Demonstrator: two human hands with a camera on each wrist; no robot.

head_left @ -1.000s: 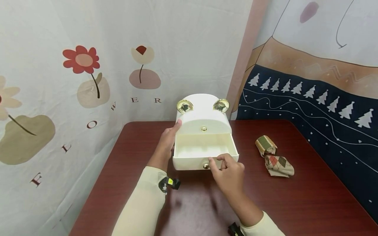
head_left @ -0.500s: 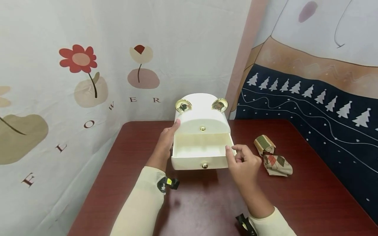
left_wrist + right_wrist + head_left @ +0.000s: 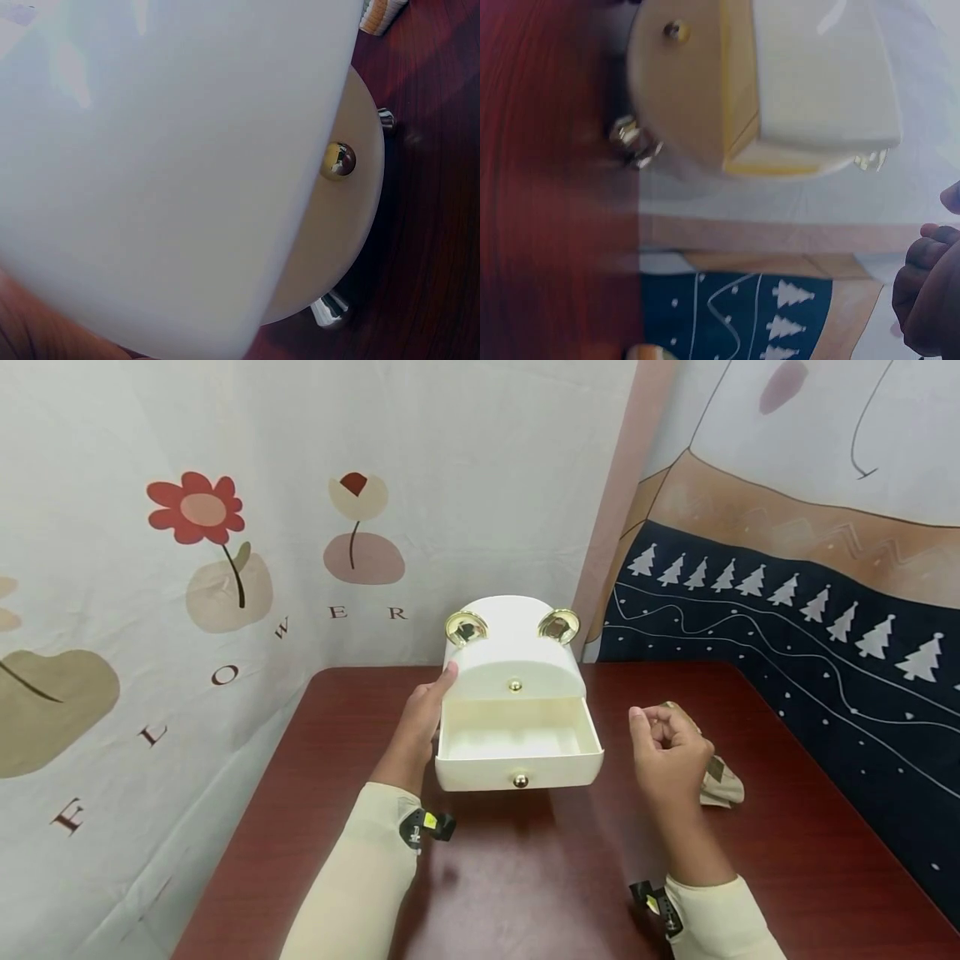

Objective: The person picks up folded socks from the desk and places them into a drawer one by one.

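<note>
A cream mini drawer cabinet (image 3: pixel 517 647) with gold ear-like discs stands on the table. Its lower drawer (image 3: pixel 480 774) is pulled out with nothing inside, and the upper drawer is closed. My left hand (image 3: pixel 414 731) holds the cabinet's left side, thumb along the front edge; its other fingers are mostly hidden. To the right of the drawer, my right hand (image 3: pixel 671 764) is in the air, loosely curled and holding nothing. Behind it lie two rolled socks: an argyle sock (image 3: pixel 723 783), partly covered, and a green-striped sock (image 3: pixel 684 713), mostly hidden in the head view.
The dark red wooden table (image 3: pixel 525 877) meets a flower-printed cloth (image 3: pixel 480 485) at the back and a navy cloth with white trees (image 3: pixel 810 652) on the right. The cabinet's gold drawer knob (image 3: pixel 521 781) sticks out toward me.
My right hand has left the lower drawer's front and moved right, now covering part of the socks. The left hand and the cabinet with its pulled-out drawer stay put.
</note>
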